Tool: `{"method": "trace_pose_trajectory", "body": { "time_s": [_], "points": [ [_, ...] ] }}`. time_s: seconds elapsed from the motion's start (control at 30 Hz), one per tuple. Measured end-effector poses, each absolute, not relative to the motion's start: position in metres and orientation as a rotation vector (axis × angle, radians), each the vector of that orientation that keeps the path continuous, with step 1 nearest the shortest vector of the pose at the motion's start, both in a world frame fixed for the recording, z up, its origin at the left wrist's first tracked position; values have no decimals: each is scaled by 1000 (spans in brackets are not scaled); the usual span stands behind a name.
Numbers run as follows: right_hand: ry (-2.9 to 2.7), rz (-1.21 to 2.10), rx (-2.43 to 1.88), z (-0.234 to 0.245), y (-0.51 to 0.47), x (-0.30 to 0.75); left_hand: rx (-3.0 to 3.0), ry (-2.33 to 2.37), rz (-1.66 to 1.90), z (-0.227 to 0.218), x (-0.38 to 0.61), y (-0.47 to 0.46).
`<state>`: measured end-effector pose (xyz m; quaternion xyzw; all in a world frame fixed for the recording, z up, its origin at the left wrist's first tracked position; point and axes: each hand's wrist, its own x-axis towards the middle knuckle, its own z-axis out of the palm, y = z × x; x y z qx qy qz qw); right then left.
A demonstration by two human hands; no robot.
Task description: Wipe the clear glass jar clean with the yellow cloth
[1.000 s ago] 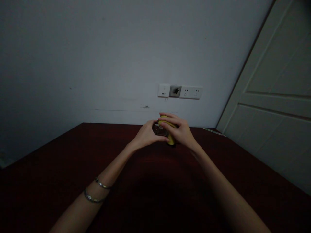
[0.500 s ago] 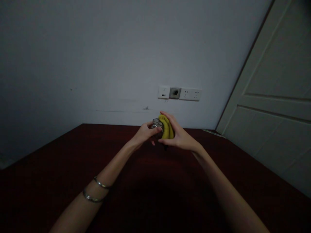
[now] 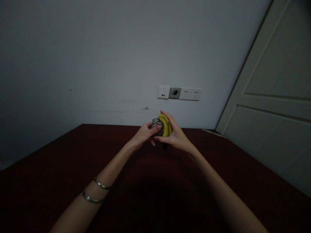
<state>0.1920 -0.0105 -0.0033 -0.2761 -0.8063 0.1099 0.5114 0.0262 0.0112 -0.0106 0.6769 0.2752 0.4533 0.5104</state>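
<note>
My left hand (image 3: pixel 145 131) is closed around a small shiny object (image 3: pixel 157 122), silvery and dark brownish, its thumb pressed on the near side. It may be glass or metal; its exact kind I cannot make out. My right hand (image 3: pixel 175 135) wraps round a folded yellow cloth (image 3: pixel 165 126), thumb below and fingers over the top. The cloth lies against the right side of the shiny object. Both are held up above the dark red table (image 3: pixel 116 155). A small dark bit shows under the right hand, too dim to name.
A pale wall (image 3: pixel 109 64) rises behind the table's far edge. It carries a row of switch and socket plates (image 3: pixel 190 94). A white panelled door (image 3: pixel 274 97) stands at the right. A thin pale strip (image 3: pixel 213 133) lies at the far right table edge.
My right hand has shifted slightly left, its thumb reaching further under the shiny object, with the yellow cloth pressed closer to it. My left hand has hardly moved.
</note>
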Motion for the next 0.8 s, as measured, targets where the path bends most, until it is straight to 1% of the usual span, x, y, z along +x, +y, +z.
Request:
{"method": "trace_pose_trajectory", "body": {
  "time_s": [0.13, 0.23, 0.43, 0.63, 0.8],
  "points": [
    [-1815, 461, -693, -6, -7, 191, 1703, 650, 972, -12, 15, 17],
    [-1687, 616, -732, -6, -3, 191, 1827, 735, 888, -13, 6, 22],
    [-1552, 856, -868, -3, -2, 187, 2221, 875, 976, -10, 4, 19],
    [-1540, 912, -883, -3, -3, 184, 2254, 778, 1075, -8, 11, 13],
    [-1634, 853, -854, -7, -2, 183, 2210, 826, 1130, -12, 11, 16]
  ]
}}
